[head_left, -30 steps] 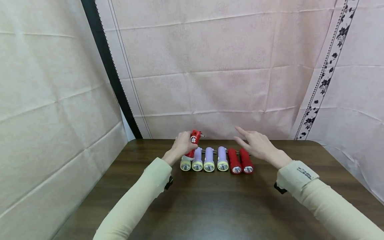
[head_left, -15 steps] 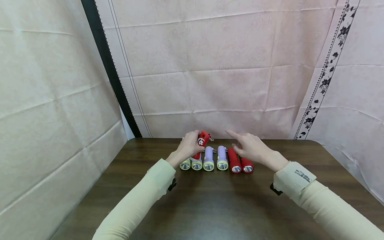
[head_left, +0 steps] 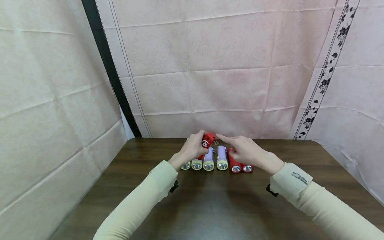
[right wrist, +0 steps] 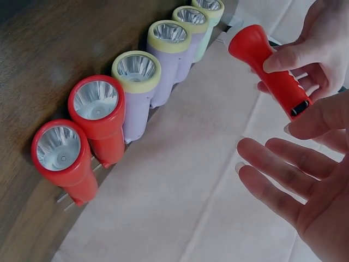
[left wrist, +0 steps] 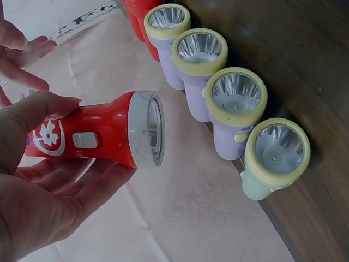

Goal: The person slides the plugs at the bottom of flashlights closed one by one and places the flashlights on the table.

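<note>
One red torch [left wrist: 109,121] is up off the worktop [head_left: 198,206], grasped between the left hand's [head_left: 191,148] thumb and fingers. Its long axis slants, pronged tail toward the right hand [head_left: 245,149], lens away. The right fingers, loosely extended, hold nothing; the index tip is just beside the tail, contact unclear.
</note>
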Tool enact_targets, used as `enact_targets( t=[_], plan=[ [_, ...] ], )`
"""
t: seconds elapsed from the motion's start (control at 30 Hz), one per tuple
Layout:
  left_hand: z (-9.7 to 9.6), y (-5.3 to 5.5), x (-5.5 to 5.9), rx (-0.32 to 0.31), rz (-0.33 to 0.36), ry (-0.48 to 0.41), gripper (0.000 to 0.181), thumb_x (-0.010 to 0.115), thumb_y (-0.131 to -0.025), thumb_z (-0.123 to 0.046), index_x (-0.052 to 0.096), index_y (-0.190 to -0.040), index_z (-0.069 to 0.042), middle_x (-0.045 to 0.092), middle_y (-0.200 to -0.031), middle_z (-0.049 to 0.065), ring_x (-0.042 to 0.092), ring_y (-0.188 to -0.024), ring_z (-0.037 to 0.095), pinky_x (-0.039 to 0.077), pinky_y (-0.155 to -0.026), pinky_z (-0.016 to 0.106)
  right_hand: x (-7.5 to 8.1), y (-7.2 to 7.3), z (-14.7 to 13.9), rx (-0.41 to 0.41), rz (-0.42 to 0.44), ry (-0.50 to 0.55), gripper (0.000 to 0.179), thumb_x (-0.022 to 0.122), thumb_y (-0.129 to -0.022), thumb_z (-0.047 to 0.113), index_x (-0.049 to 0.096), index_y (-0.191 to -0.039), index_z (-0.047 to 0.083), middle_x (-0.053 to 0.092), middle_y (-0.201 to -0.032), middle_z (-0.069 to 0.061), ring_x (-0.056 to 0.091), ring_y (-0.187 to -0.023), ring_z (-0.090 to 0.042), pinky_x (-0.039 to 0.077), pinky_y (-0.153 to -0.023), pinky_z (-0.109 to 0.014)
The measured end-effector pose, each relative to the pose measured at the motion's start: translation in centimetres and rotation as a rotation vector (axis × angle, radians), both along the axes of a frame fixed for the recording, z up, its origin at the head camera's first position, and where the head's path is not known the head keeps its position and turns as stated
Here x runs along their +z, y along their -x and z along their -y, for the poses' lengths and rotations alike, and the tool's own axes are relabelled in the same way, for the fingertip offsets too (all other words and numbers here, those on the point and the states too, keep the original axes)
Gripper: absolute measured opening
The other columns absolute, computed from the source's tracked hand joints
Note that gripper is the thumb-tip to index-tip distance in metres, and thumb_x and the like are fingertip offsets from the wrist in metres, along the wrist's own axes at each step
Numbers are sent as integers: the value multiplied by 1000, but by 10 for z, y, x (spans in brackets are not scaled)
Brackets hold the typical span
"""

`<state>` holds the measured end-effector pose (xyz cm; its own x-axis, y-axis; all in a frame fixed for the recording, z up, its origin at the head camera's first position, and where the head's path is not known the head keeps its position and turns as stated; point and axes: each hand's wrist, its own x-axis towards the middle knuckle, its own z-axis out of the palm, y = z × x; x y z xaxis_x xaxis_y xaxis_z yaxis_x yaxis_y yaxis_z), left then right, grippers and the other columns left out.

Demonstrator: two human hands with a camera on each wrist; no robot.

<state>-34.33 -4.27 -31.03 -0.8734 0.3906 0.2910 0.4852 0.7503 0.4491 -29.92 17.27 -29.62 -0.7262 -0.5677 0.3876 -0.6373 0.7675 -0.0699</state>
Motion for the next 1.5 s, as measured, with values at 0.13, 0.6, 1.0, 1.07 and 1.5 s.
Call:
enact_targets(
  t=[0.13,0.6,1.0,1.07,1.5],
  plan=[
    [-1,0,0,-10,-2,0,40,75,-77,-8,51,-109,-9,65,-96,7,64,-80,18,54,-66,30,-1,0,2,6,-2,1,71,56,-77,-1,46,-144,21,37,-57,9,25,-50,-6,22,-44,-22],
    [-6,-3,-5,-120,-32,-17,37,75,-83,-12,52,-111,-9,65,-94,6,62,-78,17,51,-64,28,-9,2,4,51,-109,37,60,58,-77,-3,57,-135,11,67,-124,-8,36,-54,-8,28,-47,-20],
    [-4,-7,-9,-142,-48,16,38,73,-86,-17,52,-117,-8,66,-101,7,63,-83,16,53,-70,30,-10,1,9,54,-177,19,56,57,-76,-5,61,-130,8,59,-133,-16,31,-52,-9,25,-47,-21],
    [-4,-8,-10,-149,-45,13,39,72,-86,-16,52,-117,-8,66,-101,7,63,-83,16,54,-71,30,-10,1,9,57,-188,17,56,56,-75,-5,62,-128,9,58,-135,-16,29,-51,-9,24,-47,-21],
    [-7,-9,-11,-153,-58,44,37,73,-85,-16,53,-114,-7,66,-97,7,61,-82,16,51,-70,29,-11,1,9,31,-152,20,55,51,-76,-7,64,-126,11,52,-141,-15,21,-47,-7,21,-46,-20]
  ],
)
